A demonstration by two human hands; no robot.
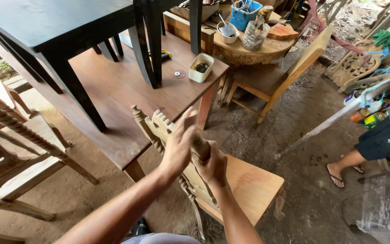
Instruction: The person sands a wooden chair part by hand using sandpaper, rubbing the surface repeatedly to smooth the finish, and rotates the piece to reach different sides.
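Hands on unfinished carved wooden chair (244, 185): right hand (213, 165) gripping backrest top, left hand (177, 149) flat, open against it. Risk: fingers pinched, chair tipping.

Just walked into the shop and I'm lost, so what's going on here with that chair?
A person has both hands on the carved back of an unfinished wooden chair. The right hand grips a brownish block or pad against the top of the backrest, and the left hand presses flat on it. The chair stands on the dirt floor beside a brown table that carries a black table. Another person's leg in a sandal shows at the right.
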